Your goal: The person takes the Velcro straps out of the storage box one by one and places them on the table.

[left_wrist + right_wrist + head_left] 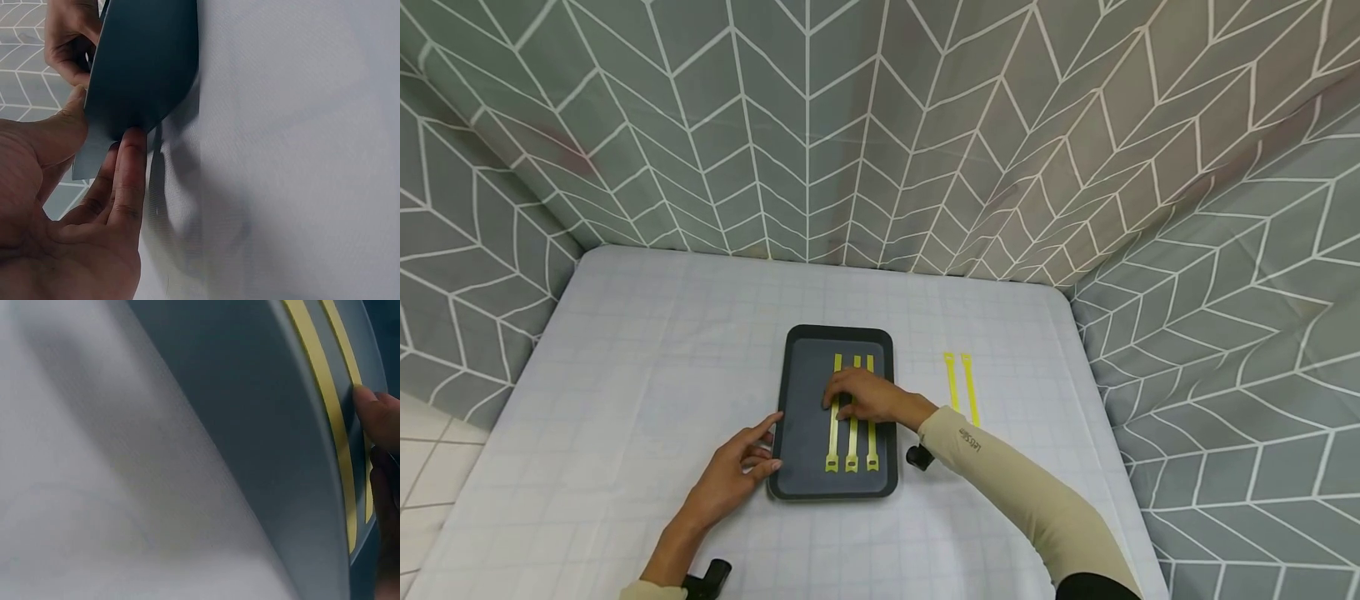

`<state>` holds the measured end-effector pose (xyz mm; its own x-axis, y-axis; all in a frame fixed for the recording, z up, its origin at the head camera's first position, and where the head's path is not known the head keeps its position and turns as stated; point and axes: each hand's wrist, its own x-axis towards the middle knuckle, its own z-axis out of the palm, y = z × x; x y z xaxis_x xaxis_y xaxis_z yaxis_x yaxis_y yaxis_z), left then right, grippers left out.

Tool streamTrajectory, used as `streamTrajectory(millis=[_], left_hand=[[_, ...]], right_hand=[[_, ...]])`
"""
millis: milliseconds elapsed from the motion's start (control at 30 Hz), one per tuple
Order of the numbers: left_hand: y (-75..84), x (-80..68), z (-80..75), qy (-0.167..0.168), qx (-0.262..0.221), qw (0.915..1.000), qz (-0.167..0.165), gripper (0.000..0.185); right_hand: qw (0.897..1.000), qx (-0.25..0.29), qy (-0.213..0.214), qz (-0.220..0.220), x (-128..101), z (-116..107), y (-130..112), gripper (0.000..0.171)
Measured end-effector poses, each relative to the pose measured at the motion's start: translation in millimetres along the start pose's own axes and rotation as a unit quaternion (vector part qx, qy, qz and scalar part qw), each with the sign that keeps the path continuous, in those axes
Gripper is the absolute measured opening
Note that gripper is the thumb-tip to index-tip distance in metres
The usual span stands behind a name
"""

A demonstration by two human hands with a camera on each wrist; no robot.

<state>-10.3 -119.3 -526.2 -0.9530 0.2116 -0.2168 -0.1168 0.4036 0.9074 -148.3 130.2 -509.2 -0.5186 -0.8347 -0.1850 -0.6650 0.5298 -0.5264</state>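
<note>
A dark grey tray (805, 433) lies in the middle of the white table. Three yellow strips (852, 446) lie side by side along it. My right hand (865, 396) rests flat across the strips, its fingertips (375, 412) pressing on them. My left hand (741, 467) touches the tray's left edge (140, 69) with straight fingers (128, 175) and the thumb against the rim. Two more yellow strips (961, 385) lie on the table to the right of the tray.
The table is covered with a white gridded cloth (647, 358). Grey curtains with a white chevron pattern (880, 125) close it in at the back and on both sides. A small black object (919, 456) sits under my right forearm.
</note>
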Motion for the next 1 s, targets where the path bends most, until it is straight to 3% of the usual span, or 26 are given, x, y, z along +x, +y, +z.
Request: streamTrajectory(millis=[567, 1000], left_hand=[[0.0, -0.6, -0.3, -0.001, 0.003, 1.0, -0.001, 0.074], [-0.3, -1.1, -1.0, -0.003, -0.002, 1.0, 0.006, 0.073]], right_hand=[[0.997, -0.071, -0.006, -0.015, 1.4, 1.5, -5.9, 0.011], [0.985, -0.161, 0.018, -0.066, 0.4, 5.3, -7.2, 0.007]])
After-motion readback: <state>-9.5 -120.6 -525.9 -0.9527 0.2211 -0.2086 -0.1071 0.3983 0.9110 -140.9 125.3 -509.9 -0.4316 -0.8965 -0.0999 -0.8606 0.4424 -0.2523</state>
